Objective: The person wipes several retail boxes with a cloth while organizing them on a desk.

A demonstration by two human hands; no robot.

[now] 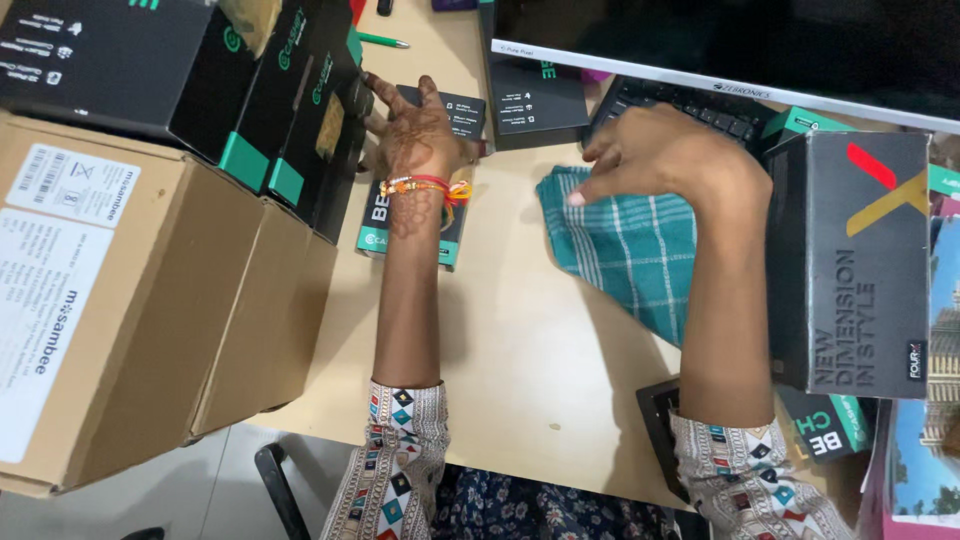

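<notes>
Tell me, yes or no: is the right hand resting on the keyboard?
No. The right hand hovers over the green checked cloth, in front of the keyboard.

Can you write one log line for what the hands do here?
left hand: on small black-and-green box | right hand: above teal checked cloth

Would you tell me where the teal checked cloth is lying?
In the head view, the teal checked cloth lies on the desk right of centre, under the right hand.
</notes>
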